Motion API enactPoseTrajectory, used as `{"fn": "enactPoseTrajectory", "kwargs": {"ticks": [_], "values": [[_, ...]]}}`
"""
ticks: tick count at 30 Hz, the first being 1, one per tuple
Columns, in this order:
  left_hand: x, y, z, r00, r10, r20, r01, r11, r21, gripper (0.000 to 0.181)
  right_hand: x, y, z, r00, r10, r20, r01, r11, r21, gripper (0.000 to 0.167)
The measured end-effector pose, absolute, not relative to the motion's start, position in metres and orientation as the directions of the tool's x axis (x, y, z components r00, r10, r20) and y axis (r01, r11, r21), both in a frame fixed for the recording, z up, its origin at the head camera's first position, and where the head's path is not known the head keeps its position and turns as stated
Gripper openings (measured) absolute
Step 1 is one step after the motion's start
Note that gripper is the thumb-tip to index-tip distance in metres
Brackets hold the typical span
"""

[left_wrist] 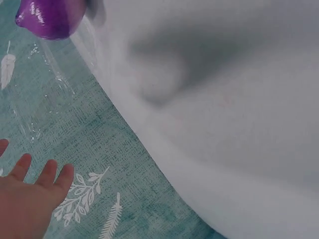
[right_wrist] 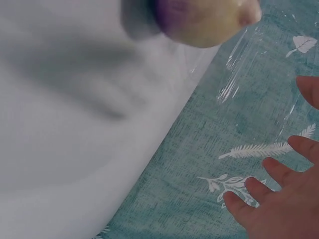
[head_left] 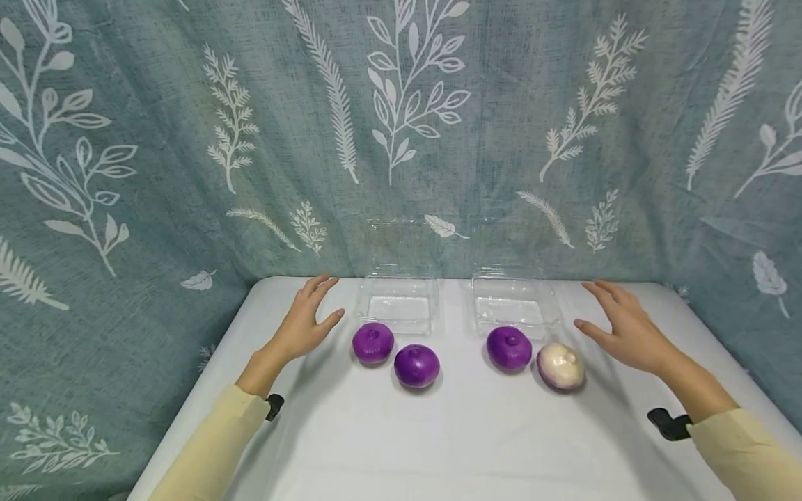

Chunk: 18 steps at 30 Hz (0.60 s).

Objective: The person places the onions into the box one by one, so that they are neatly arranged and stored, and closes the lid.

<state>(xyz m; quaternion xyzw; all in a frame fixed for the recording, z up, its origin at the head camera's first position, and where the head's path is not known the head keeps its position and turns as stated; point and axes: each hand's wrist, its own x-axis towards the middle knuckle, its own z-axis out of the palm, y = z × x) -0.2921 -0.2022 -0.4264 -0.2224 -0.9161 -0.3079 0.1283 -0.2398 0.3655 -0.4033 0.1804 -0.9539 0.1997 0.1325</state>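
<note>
Head view: pre-grasp, apparently.
Left hand (head_left: 305,321) and right hand (head_left: 628,332) spread, empty, near purple onion (head_left: 373,343) and pale onion (head_left: 561,367) respectively; pickup would call for reaching inward, curling round.

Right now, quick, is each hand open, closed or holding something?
Left hand: open, holding nothing, near a purple onion.
Right hand: open, holding nothing, near the pale onion.
</note>
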Motion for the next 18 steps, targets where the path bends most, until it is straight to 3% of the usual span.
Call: {"fn": "enactPoseTrajectory", "kwargs": {"ticks": [9, 18], "values": [[-0.294, -0.199, -0.432, -0.866, 0.296, 0.404, 0.495, 0.626, 0.603, 0.063, -0.237, 0.351, -0.403, -0.881, -0.308, 0.358, -0.441, 0.808, -0.391, 0.066], [-0.297, -0.190, -0.434, -0.911, 0.249, 0.329, 0.412, 0.575, 0.707, 0.062, -0.236, 0.332, -0.400, -0.878, -0.299, 0.374, -0.451, 0.779, -0.436, 0.058]]}}
